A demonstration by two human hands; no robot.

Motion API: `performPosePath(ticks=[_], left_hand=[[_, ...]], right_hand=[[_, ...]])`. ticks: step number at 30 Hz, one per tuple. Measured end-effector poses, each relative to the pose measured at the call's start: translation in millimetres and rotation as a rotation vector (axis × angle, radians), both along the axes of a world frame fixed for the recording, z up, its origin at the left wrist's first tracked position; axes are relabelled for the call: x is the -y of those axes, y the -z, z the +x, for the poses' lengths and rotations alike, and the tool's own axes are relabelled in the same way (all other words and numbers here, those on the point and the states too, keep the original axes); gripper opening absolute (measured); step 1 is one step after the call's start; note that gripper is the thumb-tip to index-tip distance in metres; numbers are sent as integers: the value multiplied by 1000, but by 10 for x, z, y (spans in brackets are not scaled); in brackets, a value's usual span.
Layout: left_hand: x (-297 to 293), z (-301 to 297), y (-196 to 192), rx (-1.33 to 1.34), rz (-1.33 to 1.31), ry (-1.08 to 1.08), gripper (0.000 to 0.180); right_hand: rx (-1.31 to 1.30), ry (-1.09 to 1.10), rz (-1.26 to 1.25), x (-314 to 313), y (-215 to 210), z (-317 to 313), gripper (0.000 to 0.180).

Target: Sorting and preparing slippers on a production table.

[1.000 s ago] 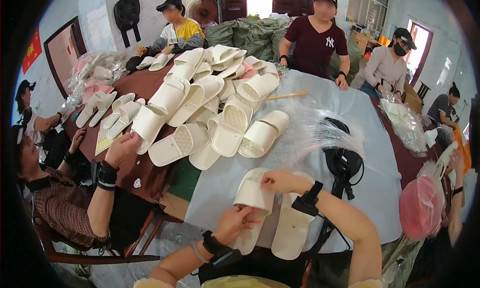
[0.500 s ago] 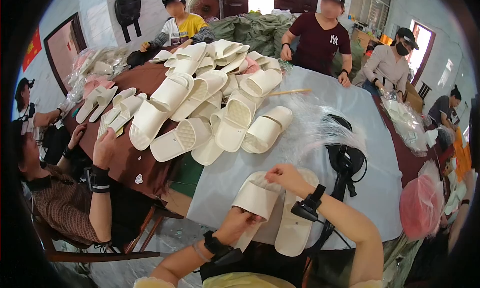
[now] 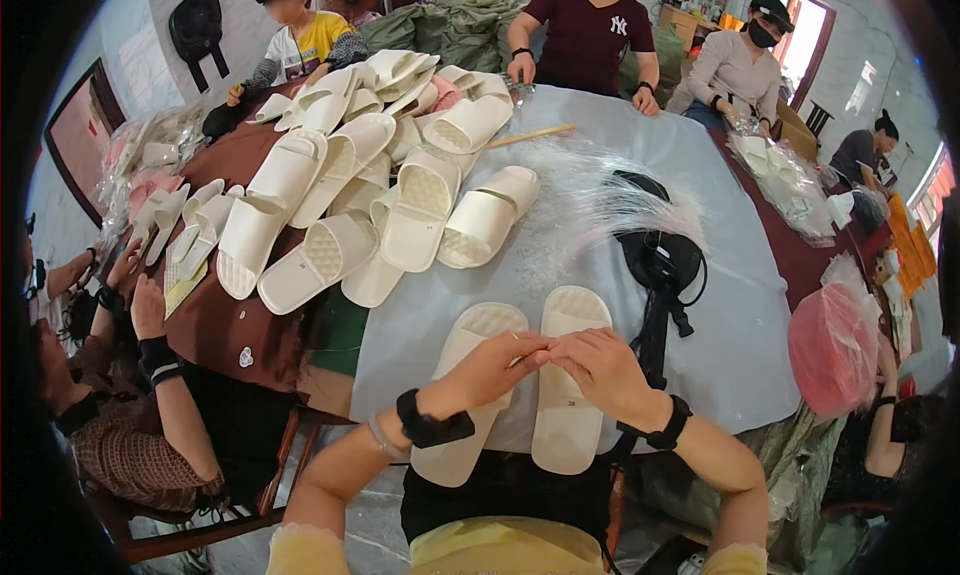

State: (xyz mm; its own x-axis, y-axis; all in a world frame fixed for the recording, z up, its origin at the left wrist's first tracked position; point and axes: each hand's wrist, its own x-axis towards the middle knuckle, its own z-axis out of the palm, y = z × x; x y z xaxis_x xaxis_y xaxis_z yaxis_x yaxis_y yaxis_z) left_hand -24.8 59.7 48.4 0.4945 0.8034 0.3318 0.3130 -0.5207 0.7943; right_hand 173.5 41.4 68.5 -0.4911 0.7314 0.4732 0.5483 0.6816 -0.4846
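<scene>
Both hands' grip closed on right slipper strap.

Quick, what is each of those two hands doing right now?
Left hand: fingers curled, resting on the left cream slipper; a real grip cannot be told.
Right hand: curled on the right cream slipper; grip cannot be told.
</scene>
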Motion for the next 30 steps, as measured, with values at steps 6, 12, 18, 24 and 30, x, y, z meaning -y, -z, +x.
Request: performPosePath(ticks=[6, 12, 18, 24, 30], left_hand=[[-53, 83, 29, -203, -328, 235, 29], [38, 125, 61, 372, -564, -378, 18], [268, 212, 71, 38, -187, -261, 12], [343, 264, 171, 131, -268, -184, 18], [347, 228, 122, 13, -276, -177, 16]], right_hand=[[31, 81, -102, 137, 82, 242, 6], [10, 120, -182, 223, 200, 342, 5], [87, 116, -85, 210, 175, 267, 5], [-35, 143, -136, 143, 167, 211, 8], [-15, 81, -221, 62, 199, 237, 7]])
